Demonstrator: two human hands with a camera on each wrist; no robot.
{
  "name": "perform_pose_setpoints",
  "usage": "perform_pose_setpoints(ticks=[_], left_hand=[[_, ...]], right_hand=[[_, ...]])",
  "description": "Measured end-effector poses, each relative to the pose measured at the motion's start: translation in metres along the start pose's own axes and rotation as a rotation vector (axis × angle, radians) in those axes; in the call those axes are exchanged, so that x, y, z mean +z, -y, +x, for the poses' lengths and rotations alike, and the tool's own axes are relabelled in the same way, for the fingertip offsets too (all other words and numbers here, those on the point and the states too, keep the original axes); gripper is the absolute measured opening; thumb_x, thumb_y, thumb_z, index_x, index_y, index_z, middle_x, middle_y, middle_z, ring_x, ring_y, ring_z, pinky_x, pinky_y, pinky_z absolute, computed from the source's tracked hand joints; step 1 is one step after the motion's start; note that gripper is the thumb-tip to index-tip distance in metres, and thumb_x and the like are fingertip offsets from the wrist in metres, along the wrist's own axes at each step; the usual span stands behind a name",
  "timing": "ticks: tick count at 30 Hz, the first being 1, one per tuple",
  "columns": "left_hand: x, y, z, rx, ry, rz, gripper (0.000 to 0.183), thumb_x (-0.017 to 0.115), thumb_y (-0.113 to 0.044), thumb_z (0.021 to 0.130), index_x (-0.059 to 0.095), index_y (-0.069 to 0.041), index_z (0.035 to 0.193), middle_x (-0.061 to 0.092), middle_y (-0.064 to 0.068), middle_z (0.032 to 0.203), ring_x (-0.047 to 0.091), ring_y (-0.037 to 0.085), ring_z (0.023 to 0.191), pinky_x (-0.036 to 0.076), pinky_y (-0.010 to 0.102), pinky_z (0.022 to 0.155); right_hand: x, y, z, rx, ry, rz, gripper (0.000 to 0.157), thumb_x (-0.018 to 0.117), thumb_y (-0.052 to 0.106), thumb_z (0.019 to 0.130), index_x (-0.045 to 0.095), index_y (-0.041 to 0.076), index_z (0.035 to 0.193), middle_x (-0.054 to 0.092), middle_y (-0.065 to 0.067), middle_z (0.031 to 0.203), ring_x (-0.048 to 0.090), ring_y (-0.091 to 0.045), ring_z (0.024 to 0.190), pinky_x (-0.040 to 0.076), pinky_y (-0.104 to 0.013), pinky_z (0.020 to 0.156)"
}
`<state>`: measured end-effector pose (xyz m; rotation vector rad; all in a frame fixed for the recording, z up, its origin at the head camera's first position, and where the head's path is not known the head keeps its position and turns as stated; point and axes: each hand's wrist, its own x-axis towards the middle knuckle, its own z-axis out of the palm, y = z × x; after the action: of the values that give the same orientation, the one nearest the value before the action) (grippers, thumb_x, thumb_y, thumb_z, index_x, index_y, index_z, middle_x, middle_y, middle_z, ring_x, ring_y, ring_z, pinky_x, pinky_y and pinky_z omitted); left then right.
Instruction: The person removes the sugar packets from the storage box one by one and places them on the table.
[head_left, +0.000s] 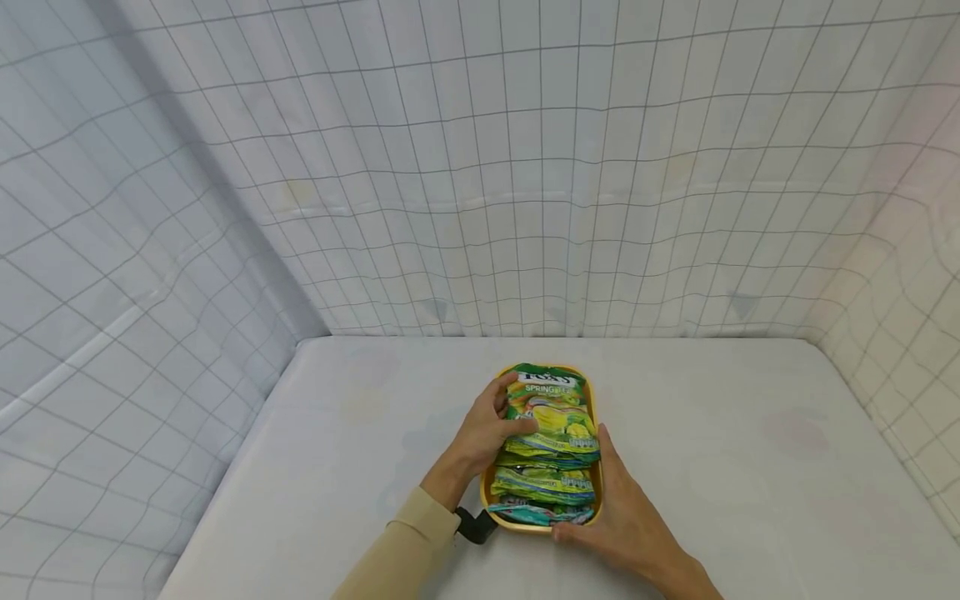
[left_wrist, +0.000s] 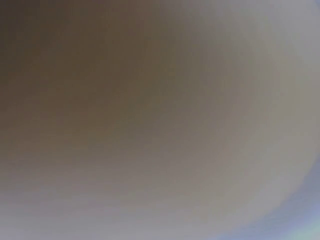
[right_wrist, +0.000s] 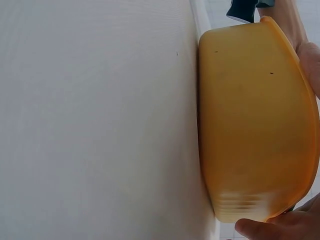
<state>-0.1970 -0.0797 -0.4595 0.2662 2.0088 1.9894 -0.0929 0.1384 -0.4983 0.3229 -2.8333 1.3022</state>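
Note:
Green and yellow snack packets [head_left: 550, 412] fill a yellow plastic basket [head_left: 525, 527], stacked in overlapping rows in the head view. A teal-edged packet [head_left: 540, 513] lies at the near end. My left hand [head_left: 483, 425] reaches over the basket's left rim and holds the top packet, thumb on its front and fingers at its upper left edge. My right hand [head_left: 626, 508] grips the basket's near right corner, thumb at the front rim and fingers along the right side. In the right wrist view, the basket's wall [right_wrist: 255, 120] shows above the table, with right-hand fingers [right_wrist: 265, 230] against its end.
The basket stands on a white-covered table [head_left: 360, 433]. White grid-patterned curtains [head_left: 525, 167] hang behind and at both sides. A black device [head_left: 477, 527] sits at the left wrist, close to the basket. The left wrist view is blurred by something close to the lens.

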Motion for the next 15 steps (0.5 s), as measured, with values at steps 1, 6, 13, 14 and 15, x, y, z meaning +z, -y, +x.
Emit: perform_pose_setpoints(ticks=[1, 6, 13, 14, 15], left_hand=[[0.0003, -0.0009, -0.0002, -0.002, 0.010, -0.001, 0.090, 0.077, -0.004, 0.090, 0.024, -0.011, 0.162, 0.034, 0.019, 0.158, 0.047, 0.039, 0.136, 0.046, 0.048, 0.105], [0.0027, -0.0018, -0.0001, -0.045, 0.050, 0.034, 0.097, 0.081, -0.012, 0.089, 0.020, -0.023, 0.163, 0.048, 0.014, 0.145, 0.065, 0.027, 0.106, 0.057, 0.042, 0.087], [0.0036, 0.0004, 0.0008, -0.074, 0.032, 0.029, 0.093, 0.081, -0.008, 0.088, 0.026, -0.021, 0.162, 0.056, 0.015, 0.128, 0.067, 0.025, 0.097, 0.058, 0.042, 0.082], [0.0034, 0.0002, 0.0006, -0.071, 0.032, -0.006, 0.093, 0.080, -0.004, 0.088, 0.027, -0.020, 0.162, 0.056, 0.017, 0.127, 0.067, 0.026, 0.097, 0.058, 0.042, 0.082], [0.0030, -0.0001, 0.0003, -0.070, 0.030, -0.040, 0.093, 0.079, -0.001, 0.088, 0.027, -0.020, 0.162, 0.054, 0.017, 0.127, 0.067, 0.026, 0.097, 0.058, 0.042, 0.082]], right_hand=[[0.0000, 0.0000, 0.0000, 0.000, -0.003, -0.004, 0.145, 0.083, 0.072, 0.065, -0.004, 0.010, 0.164, 0.016, -0.021, 0.167, 0.030, -0.042, 0.147, 0.036, -0.059, 0.110], [-0.0002, 0.0006, 0.0003, -0.011, -0.016, -0.012, 0.144, 0.083, 0.072, 0.065, 0.000, 0.008, 0.164, 0.017, -0.020, 0.167, 0.031, -0.042, 0.146, 0.037, -0.059, 0.110], [0.0004, 0.0007, 0.0003, -0.007, -0.017, 0.001, 0.143, 0.084, 0.071, 0.066, 0.002, 0.005, 0.164, 0.015, -0.019, 0.167, 0.030, -0.042, 0.147, 0.036, -0.061, 0.110], [0.0005, 0.0007, 0.0003, -0.008, -0.016, 0.003, 0.143, 0.084, 0.070, 0.067, 0.002, 0.005, 0.163, 0.014, -0.019, 0.167, 0.030, -0.042, 0.147, 0.036, -0.060, 0.110], [0.0006, 0.0006, 0.0004, -0.011, -0.018, 0.003, 0.143, 0.084, 0.070, 0.067, 0.002, 0.004, 0.163, 0.014, -0.019, 0.168, 0.030, -0.041, 0.147, 0.036, -0.060, 0.110]])
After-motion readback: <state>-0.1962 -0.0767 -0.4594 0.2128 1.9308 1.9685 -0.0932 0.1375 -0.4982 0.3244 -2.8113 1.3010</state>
